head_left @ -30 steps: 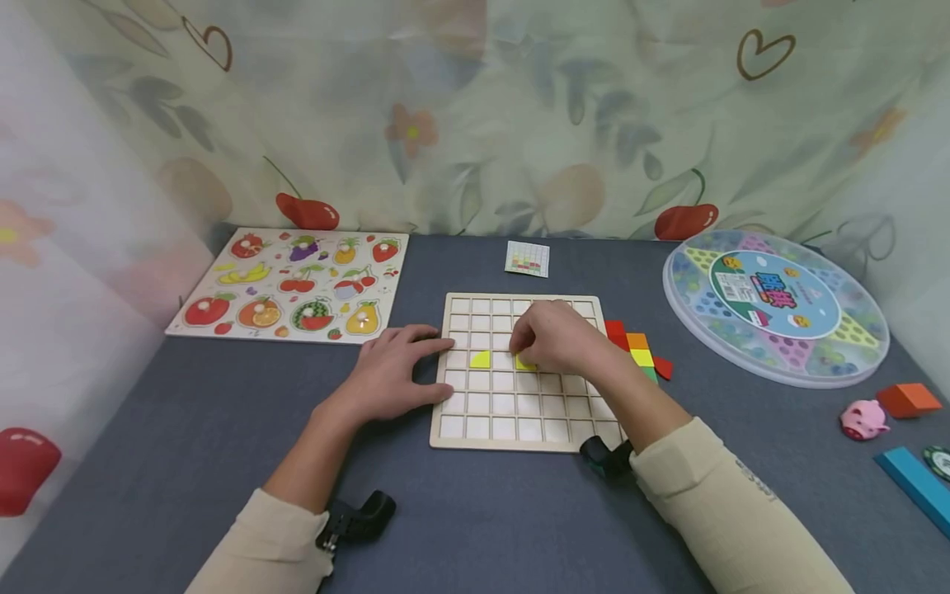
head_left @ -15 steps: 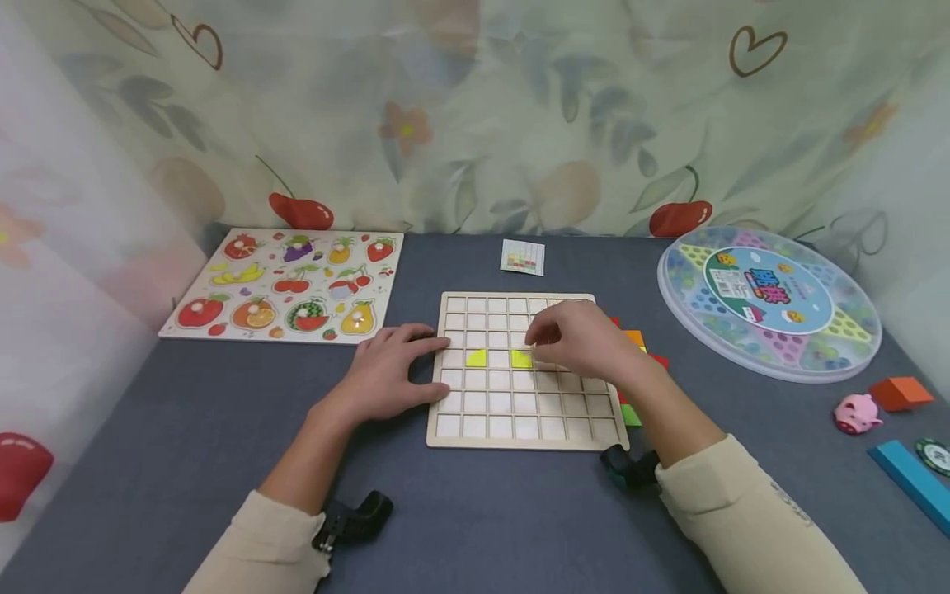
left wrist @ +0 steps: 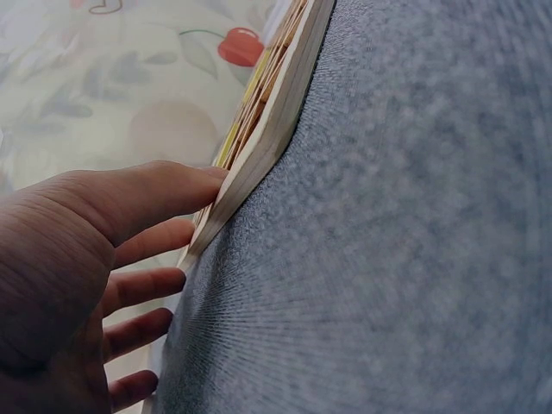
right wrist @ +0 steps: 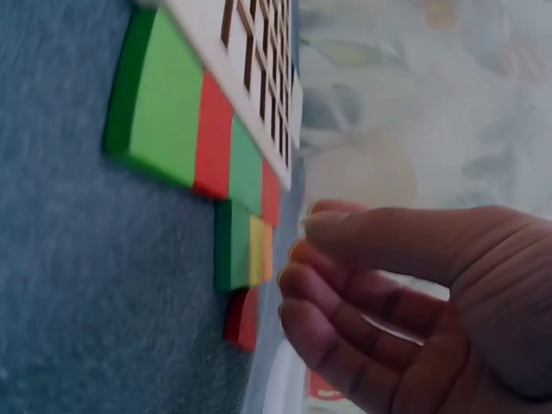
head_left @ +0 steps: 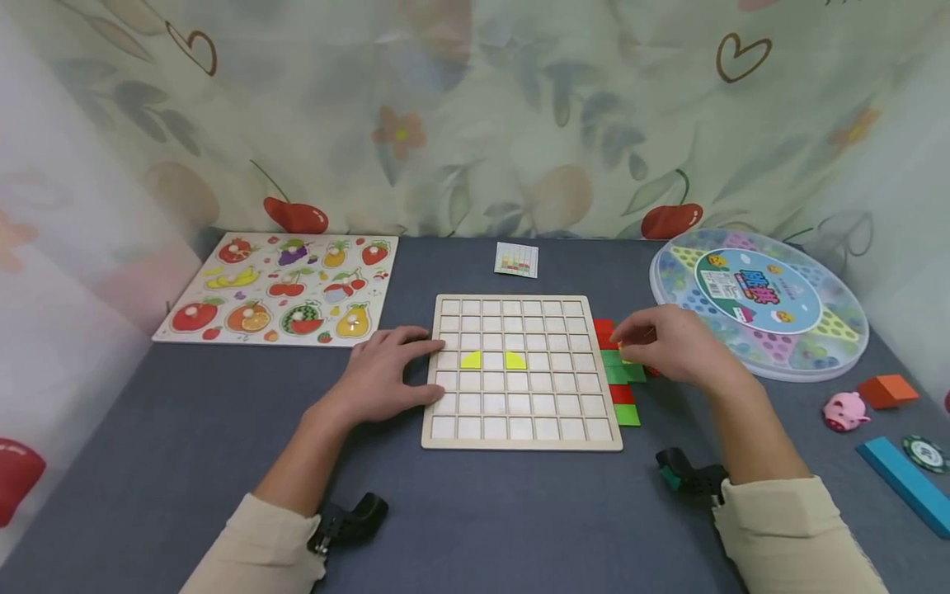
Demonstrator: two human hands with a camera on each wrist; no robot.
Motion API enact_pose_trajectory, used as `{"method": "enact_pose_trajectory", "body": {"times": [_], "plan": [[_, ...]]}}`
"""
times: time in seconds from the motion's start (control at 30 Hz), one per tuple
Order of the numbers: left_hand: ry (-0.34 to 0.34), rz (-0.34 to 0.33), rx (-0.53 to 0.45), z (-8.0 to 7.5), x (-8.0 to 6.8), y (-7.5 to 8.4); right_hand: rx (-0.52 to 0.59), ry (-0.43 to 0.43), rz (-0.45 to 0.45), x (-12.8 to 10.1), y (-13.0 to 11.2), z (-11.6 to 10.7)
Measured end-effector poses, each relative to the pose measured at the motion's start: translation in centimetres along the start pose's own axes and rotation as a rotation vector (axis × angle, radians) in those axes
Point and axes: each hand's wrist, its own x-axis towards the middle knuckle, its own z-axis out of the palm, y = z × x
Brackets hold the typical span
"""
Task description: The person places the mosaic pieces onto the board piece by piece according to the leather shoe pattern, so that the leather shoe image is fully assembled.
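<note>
The board (head_left: pixel 515 381) lies flat on the grey cloth (head_left: pixel 482 511), in front of the person. The left hand (head_left: pixel 386 375) is at its left edge, thumb and forefinger stretched out to touch the rim without gripping, probably to stop it sliding. The right hand (head_left: pixel 671 342) is over the blocks (right wrist: pixel 168 112) beside the right edge, fingers loosely curved; no block shows between them, so it seems to hold nothing. The blocks are likely kept there for a short reach. Two yellow pieces (head_left: pixel 471 360) sit in the middle row, one cell between them, perhaps a mirrored pair.

Blocks line the right edge closely, leaving the board little room that way. Cloth runs from the front edge toward the person, with space to draw the arms back. Behind, the card (head_left: pixel 516 260) is apart from the rim, probably for easy viewing.
</note>
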Motion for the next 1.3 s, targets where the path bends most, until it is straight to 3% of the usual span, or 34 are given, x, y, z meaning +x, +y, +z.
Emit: {"method": "enact_pose_trajectory", "body": {"times": [0.23,0.43,0.83,1.17,1.3], "plan": [[-0.004,-0.003,0.008,0.1,0.0,-0.1,-0.079,-0.022,0.055,0.0,1.5,-0.3],[-0.005,-0.008,0.003,0.1,0.0,0.0,-0.129,-0.044,0.05,0.4,1.6,-0.2],[-0.014,-0.01,0.009,-0.2,-0.1,0.0,-0.102,-0.137,0.027,1.0,1.6,-0.4],[-0.023,-0.013,0.009,-0.2,0.1,0.0,-0.083,-0.085,0.019,0.7,1.6,-0.7],[-0.026,-0.016,0.005,-0.1,0.1,0.1,-0.083,-0.034,0.0,0.6,0.4,-0.9]]}}
